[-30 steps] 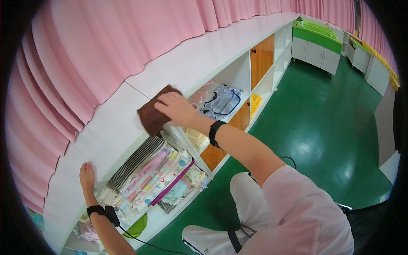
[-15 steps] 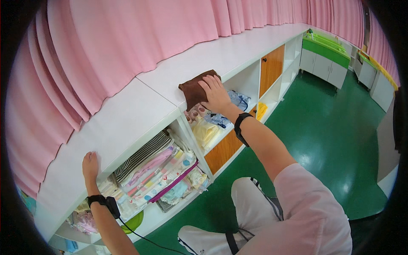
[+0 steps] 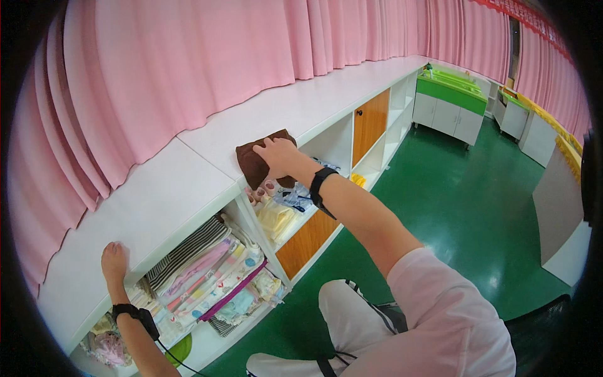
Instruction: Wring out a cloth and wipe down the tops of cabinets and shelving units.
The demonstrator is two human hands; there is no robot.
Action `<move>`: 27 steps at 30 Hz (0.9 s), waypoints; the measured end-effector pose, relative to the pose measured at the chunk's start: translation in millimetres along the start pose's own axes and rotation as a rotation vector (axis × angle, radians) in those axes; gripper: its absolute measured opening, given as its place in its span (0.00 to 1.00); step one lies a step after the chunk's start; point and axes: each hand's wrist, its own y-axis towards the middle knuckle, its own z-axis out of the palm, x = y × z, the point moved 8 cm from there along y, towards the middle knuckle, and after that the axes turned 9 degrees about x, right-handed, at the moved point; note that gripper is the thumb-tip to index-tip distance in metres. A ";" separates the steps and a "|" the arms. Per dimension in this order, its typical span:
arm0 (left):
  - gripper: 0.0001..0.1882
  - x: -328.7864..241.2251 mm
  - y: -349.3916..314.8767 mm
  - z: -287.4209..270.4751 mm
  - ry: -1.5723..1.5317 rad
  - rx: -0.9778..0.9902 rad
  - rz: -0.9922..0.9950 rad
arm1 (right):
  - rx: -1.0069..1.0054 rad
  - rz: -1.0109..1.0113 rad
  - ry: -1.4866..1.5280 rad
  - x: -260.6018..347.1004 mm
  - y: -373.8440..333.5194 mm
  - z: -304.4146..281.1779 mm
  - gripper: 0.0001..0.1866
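Note:
My right hand (image 3: 281, 157) rests on a brown cloth (image 3: 251, 166), gripping it against the long white cabinet top (image 3: 210, 151). The cloth lies folded at the front edge, just right of a seam, and part of it hangs over. Farther left, my left hand (image 3: 114, 262) is a loose fist leaning on the same top near the edge, with nothing visible in it. Below and between the hands, folded striped and patterned cloths (image 3: 210, 267) fill an open shelf. Under the brown cloth, another shelf holds yellow clothing (image 3: 275, 218) and blue garments.
Pink curtains (image 3: 188, 63) hang along the back of the cabinet top. Wooden doors (image 3: 370, 125) close some compartments. A green-topped white unit (image 3: 449, 103) stands at the far right, on a green floor (image 3: 452, 195). My knees are close to the shelves; a thin cable runs from my left wrist.
The view has turned toward the right, so everything sits lower and farther left. My right hand stays on the brown cloth, shifted slightly toward the seam. My left fist keeps its place.

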 end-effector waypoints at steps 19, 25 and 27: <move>0.20 30.6 15.1 25.0 0.183 -0.086 0.055 | -0.137 -0.269 0.136 81.8 5.4 -4.6 0.44; 0.16 19.8 10.6 13.2 0.138 -0.111 0.064 | -0.182 -0.274 0.179 76.9 4.2 -7.0 0.38; 0.20 21.8 12.3 8.3 0.021 -0.046 0.041 | -0.234 -0.275 0.181 73.2 4.0 -6.4 0.37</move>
